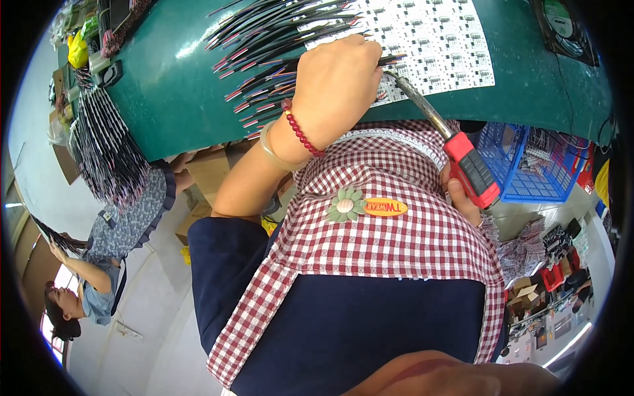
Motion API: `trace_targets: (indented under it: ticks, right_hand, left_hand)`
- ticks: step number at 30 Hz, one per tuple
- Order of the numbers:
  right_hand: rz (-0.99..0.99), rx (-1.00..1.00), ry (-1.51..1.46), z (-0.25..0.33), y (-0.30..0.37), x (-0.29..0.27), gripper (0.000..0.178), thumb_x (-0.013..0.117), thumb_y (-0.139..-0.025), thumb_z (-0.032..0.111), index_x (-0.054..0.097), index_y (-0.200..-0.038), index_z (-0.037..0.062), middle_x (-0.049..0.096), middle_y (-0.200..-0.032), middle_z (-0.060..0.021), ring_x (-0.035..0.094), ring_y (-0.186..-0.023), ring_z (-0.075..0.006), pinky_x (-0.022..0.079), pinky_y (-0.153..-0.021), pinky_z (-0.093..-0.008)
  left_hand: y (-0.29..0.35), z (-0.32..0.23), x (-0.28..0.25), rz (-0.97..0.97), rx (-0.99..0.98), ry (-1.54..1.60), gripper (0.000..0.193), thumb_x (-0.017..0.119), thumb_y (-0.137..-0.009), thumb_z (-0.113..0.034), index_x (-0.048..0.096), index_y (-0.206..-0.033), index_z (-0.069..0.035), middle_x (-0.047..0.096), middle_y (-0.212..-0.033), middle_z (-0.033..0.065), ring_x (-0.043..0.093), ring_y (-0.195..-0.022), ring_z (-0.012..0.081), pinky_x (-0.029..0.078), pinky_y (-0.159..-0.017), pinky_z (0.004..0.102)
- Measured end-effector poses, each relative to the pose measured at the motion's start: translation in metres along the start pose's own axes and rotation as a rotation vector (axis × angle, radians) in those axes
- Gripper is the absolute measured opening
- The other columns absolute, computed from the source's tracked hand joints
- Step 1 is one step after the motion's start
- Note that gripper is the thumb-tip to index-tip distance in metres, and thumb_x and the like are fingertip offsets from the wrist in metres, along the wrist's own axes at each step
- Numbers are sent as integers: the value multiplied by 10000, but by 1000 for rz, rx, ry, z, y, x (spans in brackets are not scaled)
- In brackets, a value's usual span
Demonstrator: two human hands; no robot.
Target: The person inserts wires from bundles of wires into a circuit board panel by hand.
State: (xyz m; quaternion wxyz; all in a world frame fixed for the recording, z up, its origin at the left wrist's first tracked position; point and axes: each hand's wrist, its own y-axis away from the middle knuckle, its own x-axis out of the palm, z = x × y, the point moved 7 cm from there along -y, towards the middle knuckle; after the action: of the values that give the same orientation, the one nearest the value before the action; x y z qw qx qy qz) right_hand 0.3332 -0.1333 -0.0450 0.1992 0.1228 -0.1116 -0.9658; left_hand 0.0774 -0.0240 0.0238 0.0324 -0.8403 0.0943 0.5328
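Note:
My left hand (340,82), with a red bead bracelet and a pale bangle at the wrist, is closed over the left edge of a white sheet of small circuit boards (442,43). A black cable (391,60) with bare coloured wire ends sticks out past its knuckles; the fingertips are hidden below. My right hand (463,203) grips the red and black handle of a soldering iron (470,168). The iron's metal tip reaches the boards right beside my left hand. Many black cables (264,49) with red and white ends lie fanned out left of the sheet.
The green tabletop (168,86) carries a dark spool (561,26) at the far right. A blue plastic basket (538,165) stands below the table's right edge. Bundled cables (109,142) hang at the left edge, near another person (99,284). Cardboard boxes (211,175) sit under the table.

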Motion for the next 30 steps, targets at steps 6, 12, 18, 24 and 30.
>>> trace_targets:
  ticks: [6, 12, 18, 24, 30]
  right_hand:
    - [-85, 54, -208, -6, 11, -7, 317, 694, -789, 310, 636, -840, 2, 595, -721, -65, 548, -607, -166, 415, -546, -293]
    - [-80, 160, -371, -18, 14, -8, 377, 732, -763, 365, 628, -839, 11, 583, -708, -18, 530, -625, -111, 415, -561, -250]
    - [-95, 149, -420, -3, 10, -3, 448, 706, -783, 450, 585, -823, 20, 532, -696, -14, 483, -623, -108, 373, -559, -250]
    - [-95, 145, -459, 5, 10, -3, 490, 675, -795, 501, 555, -820, 26, 498, -694, -14, 457, -633, -111, 351, -566, -256]
    - [-89, 134, -381, -10, 20, -5, 435, 729, -763, 422, 588, -788, 12, 535, -684, -29, 482, -604, -112, 366, -542, -262]
  left_hand:
    - [1, -1, 0, 16, 4, -19, 130, 649, -768, -152, 609, -776, -29, 595, -752, 119, 601, -710, 330, 474, -613, 420]
    - [3, -1, -1, 7, 12, -32, 148, 657, -770, -159, 599, -793, -25, 591, -750, 118, 599, -703, 335, 474, -613, 421]
    - [15, 8, 1, -46, -81, 232, 144, 616, -854, -156, 554, -892, -31, 622, -811, 141, 605, -738, 344, 479, -627, 383]
    - [34, 2, -45, -474, -72, 257, 115, 669, -774, -17, 571, -833, -29, 587, -794, 119, 572, -606, 296, 473, -561, 370]
    - [19, 6, 10, -20, -93, 265, 139, 641, -771, -128, 578, -736, -8, 616, -696, 166, 609, -645, 350, 481, -577, 419]
